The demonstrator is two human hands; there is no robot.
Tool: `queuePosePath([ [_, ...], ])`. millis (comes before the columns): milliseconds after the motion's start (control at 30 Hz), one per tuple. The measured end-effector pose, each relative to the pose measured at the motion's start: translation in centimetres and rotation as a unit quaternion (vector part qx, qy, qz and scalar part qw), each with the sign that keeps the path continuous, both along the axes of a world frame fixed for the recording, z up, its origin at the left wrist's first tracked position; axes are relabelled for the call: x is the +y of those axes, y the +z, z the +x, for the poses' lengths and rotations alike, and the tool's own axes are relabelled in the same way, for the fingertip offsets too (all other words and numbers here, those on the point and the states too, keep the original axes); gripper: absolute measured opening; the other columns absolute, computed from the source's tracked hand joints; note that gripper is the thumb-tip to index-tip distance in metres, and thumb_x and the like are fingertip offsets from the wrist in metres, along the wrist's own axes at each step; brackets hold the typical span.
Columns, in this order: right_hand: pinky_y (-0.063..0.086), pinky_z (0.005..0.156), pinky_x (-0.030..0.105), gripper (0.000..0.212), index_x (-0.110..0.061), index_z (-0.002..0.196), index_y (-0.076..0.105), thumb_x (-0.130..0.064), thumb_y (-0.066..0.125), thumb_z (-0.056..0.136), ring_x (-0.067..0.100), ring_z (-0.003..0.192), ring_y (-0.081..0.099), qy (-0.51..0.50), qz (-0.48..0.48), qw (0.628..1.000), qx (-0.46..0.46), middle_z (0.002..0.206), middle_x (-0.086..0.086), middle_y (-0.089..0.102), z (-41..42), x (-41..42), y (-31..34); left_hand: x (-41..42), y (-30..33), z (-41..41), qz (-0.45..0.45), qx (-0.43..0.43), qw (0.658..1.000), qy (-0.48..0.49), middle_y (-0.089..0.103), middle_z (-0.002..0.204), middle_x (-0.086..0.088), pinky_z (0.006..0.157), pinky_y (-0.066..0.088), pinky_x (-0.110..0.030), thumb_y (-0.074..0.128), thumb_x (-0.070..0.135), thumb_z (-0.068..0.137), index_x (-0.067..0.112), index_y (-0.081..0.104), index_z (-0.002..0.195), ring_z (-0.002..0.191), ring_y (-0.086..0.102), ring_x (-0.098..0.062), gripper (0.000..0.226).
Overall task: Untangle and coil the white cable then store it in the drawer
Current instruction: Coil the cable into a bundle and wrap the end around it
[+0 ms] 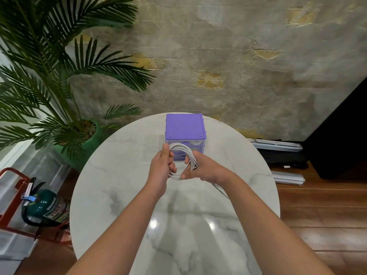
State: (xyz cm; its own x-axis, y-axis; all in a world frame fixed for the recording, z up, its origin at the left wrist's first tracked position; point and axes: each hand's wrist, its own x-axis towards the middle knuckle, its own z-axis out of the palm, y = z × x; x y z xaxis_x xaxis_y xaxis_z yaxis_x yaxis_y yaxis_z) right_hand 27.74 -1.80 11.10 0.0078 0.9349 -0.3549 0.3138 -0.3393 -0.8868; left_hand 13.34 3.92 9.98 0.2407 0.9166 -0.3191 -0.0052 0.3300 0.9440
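The white cable point(183, 149) is wound into several round loops, held up over the marble table between both hands. My left hand point(161, 165) grips the left side of the coil. My right hand point(204, 168) pinches its right and lower side. One loose strand point(221, 189) trails from under my right wrist down toward the table. Just behind the coil stands a small purple drawer unit point(185, 127) with clear drawer fronts; the coil hides most of the fronts, so I cannot tell if a drawer is open.
The round white marble table point(119, 175) fills the foreground. A potted palm point(59, 96) in a green pot stands at left, a green fire extinguisher point(46, 205) in a red stand lower left. Grey bars and a black bag point(282, 155) lie on the wooden floor at right.
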Motion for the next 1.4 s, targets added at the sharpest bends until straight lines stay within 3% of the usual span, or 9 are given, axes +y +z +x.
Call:
queuePosePath([
  [233,0.046,0.064,0.028,0.037,-0.024,0.110,0.057,-0.052,0.063,0.087,0.004,0.050,0.045,-0.016,-0.028,0.999,0.005,0.087,-0.005,0.074,0.5,-0.8,-0.9,0.9,0.0,-1.1,0.021,0.004,1.000,0.004,0.035,0.051,0.012,0.043,0.027,-0.021,0.043,0.048,0.100,0.016,0.050,0.076,0.043,0.027,-0.007,0.040],
  [400,0.041,0.076,0.030,0.048,-0.021,0.095,0.063,-0.066,0.052,0.086,0.015,0.067,0.060,0.023,-0.138,0.987,-0.077,0.079,-0.003,0.064,2.8,-2.3,-2.7,1.8,-0.7,-2.4,0.002,-0.012,0.999,0.041,0.030,0.058,0.007,0.038,0.022,-0.018,0.043,0.045,0.101,0.016,0.048,0.075,0.042,0.023,-0.007,0.039],
  [633,0.032,0.060,0.023,0.029,-0.021,0.102,0.067,-0.036,0.042,0.102,0.013,0.064,0.036,0.007,-0.114,0.993,-0.042,0.080,-0.003,0.042,3.6,-2.5,-2.9,2.2,-2.1,-3.5,-0.087,-0.071,0.987,0.114,0.030,0.054,0.009,0.035,0.022,-0.017,0.037,0.048,0.102,0.018,0.045,0.076,0.035,0.023,-0.006,0.041],
  [867,0.031,0.054,0.021,0.027,-0.017,0.094,0.073,-0.029,0.049,0.101,0.008,0.054,0.040,-0.241,0.101,0.964,-0.054,0.062,-0.004,0.047,1.7,0.0,-2.5,2.3,-1.5,-3.5,-0.135,-0.173,0.969,0.115,0.029,0.051,0.010,0.034,0.022,-0.015,0.037,0.049,0.102,0.018,0.044,0.078,0.038,0.023,-0.006,0.039],
  [1000,0.037,0.056,0.026,0.026,-0.025,0.102,0.073,-0.037,0.050,0.099,0.008,0.055,0.043,-0.318,0.065,0.944,-0.051,0.057,-0.011,0.047,0.0,0.5,-4.2,1.2,-0.4,-2.2,-0.149,-0.237,0.956,0.085,0.029,0.051,0.010,0.034,0.022,-0.013,0.038,0.047,0.102,0.018,0.044,0.078,0.037,0.023,-0.004,0.038],
  [1133,0.026,0.043,0.020,0.016,-0.022,0.090,0.056,-0.032,0.047,0.100,0.008,0.049,0.035,-0.307,-0.037,0.951,0.011,0.064,-0.004,0.045,-2.4,0.9,-5.4,0.3,0.1,-0.9,-0.152,-0.258,0.951,0.074,0.029,0.051,0.009,0.035,0.023,-0.014,0.037,0.048,0.102,0.018,0.044,0.079,0.038,0.023,-0.005,0.038],
  [1233,0.013,0.041,0.016,0.033,-0.023,0.068,0.030,-0.018,0.042,0.098,0.012,0.042,0.018,-0.265,-0.048,0.960,0.079,0.059,0.003,0.032,-3.3,1.0,-4.2,0.1,-0.1,-0.7,-0.116,-0.222,0.965,0.082,0.029,0.052,0.009,0.038,0.027,-0.016,0.034,0.047,0.103,0.018,0.042,0.079,0.041,0.022,-0.006,0.039],
  [1300,0.013,0.043,0.020,0.031,-0.022,0.064,0.033,-0.015,0.041,0.093,0.013,0.044,0.018,-0.241,-0.028,0.967,0.076,0.060,0.005,0.037,-3.5,0.9,-2.8,0.2,-0.1,-0.7,-0.091,-0.192,0.974,0.083,0.030,0.052,0.010,0.039,0.029,-0.017,0.032,0.046,0.104,0.019,0.041,0.078,0.041,0.024,-0.007,0.038],
  [1400,0.026,0.048,0.024,0.036,-0.017,0.076,0.056,-0.036,0.037,0.098,0.007,0.041,0.035,-0.231,0.002,0.971,0.064,0.062,0.002,0.053,-3.7,0.7,-1.3,0.1,0.1,-0.6,-0.059,-0.151,0.984,0.071,0.030,0.056,0.009,0.043,0.031,-0.018,0.030,0.046,0.104,0.019,0.040,0.080,0.043,0.026,-0.007,0.038],
])
